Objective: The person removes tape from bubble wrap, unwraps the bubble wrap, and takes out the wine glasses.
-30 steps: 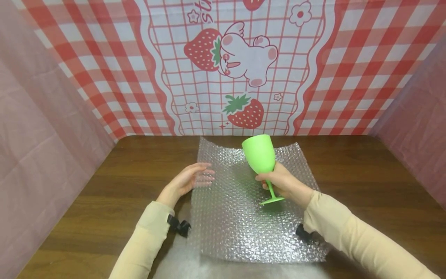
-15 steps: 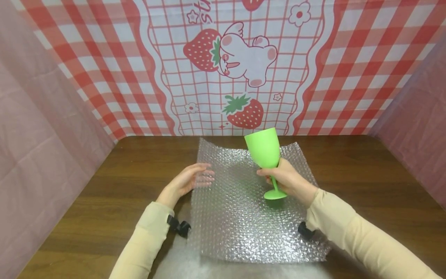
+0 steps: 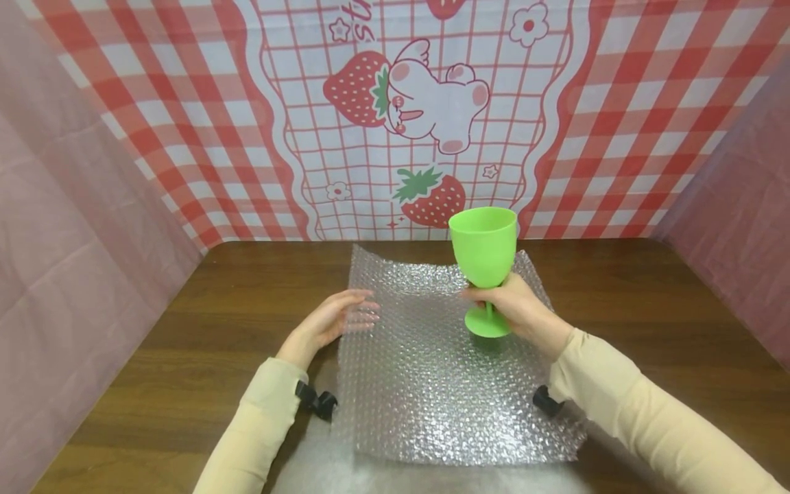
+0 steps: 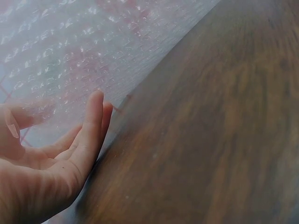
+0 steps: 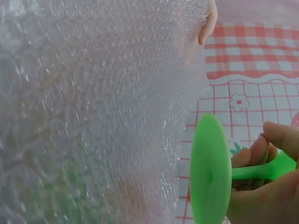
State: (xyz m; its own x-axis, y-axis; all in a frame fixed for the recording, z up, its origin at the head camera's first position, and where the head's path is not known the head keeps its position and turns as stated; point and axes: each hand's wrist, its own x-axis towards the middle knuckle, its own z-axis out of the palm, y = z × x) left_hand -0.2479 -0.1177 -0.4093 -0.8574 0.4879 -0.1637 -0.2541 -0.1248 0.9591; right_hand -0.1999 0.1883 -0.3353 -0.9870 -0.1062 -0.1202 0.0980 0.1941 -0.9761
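A bright green goblet (image 3: 484, 248) stands nearly upright in my right hand (image 3: 518, 305), whose fingers and thumb wrap its stem just under the bowl. Its round foot (image 5: 210, 170) hangs over the bubble wrap (image 3: 420, 384), a clear sheet spread in the middle of the table. In the right wrist view the stem passes between the fingers. My left hand (image 3: 336, 317) is at the sheet's left edge with fingers loosely extended, the fingertips seen through the plastic. The left wrist view shows this hand (image 4: 60, 163) gripping nothing, its fingers beside the sheet.
The brown wooden table (image 3: 185, 370) extends to both sides of the wrap. A greyish sheet (image 3: 321, 460) lies at the front edge, partly under it. Behind stands a red-and-white checked cloth (image 3: 204, 123) with strawberry prints; pink cloth (image 3: 74, 206) hangs at the sides.
My right hand has lifted the goblet up and slightly right, turning it from a leftward tilt to nearly upright, with the bowl's opening now showing. The left hand and bubble wrap stay put.
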